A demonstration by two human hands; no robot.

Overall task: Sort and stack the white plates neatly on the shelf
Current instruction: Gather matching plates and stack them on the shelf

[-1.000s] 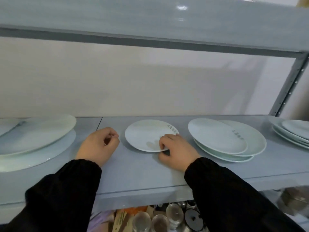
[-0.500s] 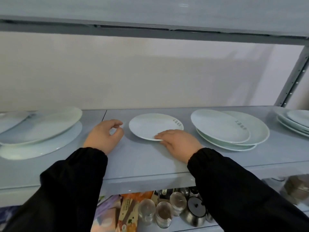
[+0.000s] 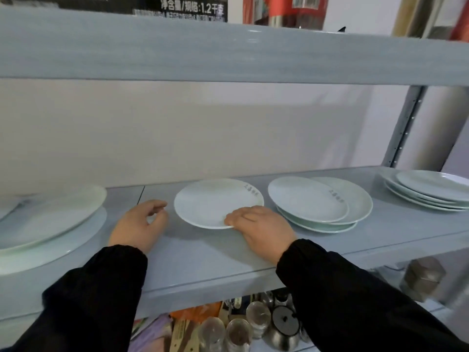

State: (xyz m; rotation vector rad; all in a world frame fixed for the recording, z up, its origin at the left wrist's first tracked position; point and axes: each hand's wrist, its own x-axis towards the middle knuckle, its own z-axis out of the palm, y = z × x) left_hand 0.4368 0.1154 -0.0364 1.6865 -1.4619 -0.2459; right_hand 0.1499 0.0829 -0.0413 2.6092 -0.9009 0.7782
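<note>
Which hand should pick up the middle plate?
Probably the right hand: its fingers curl over the near rim of the middle plate. The left hand sits beside it, not touching.

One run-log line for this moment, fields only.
step: grasp | right hand: grips near rim of single plate | left hand: loosely curled on shelf, empty | offset plate stack: right of it, untouched

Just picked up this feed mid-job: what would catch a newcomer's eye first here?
The right hand draws the eye first, fingers curled over the near rim of a single white plate lying mid-shelf. The left hand rests beside it on the grey shelf, loosely curled and holding nothing. An untidy overlapping stack of plates sits right of the single plate, and large plates lie at the far left.
</note>
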